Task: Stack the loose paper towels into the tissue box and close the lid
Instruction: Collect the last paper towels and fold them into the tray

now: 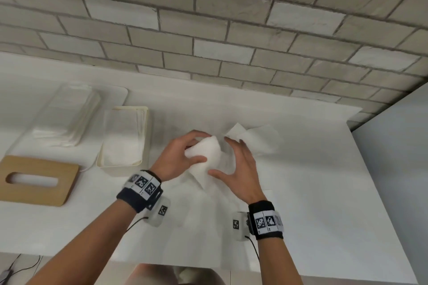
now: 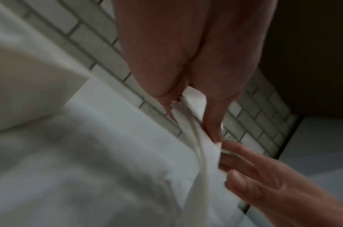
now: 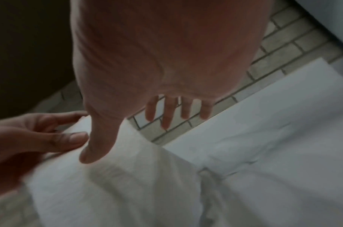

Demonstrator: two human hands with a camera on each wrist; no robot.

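Note:
A folded white paper towel is lifted a little above the counter, pinched between the thumb and fingers of my left hand. In the left wrist view the same towel bunches out of my left hand. My right hand hovers right beside it with fingers spread, and its thumb is at the towel. The cream tissue box stands open to the left with towels stacked inside. Its wooden lid with a slot lies flat at the far left.
More loose towels lie on the white counter behind my right hand. A clear plastic pack of towels sits behind the lid. A brick wall closes the back, and the counter ends at the right.

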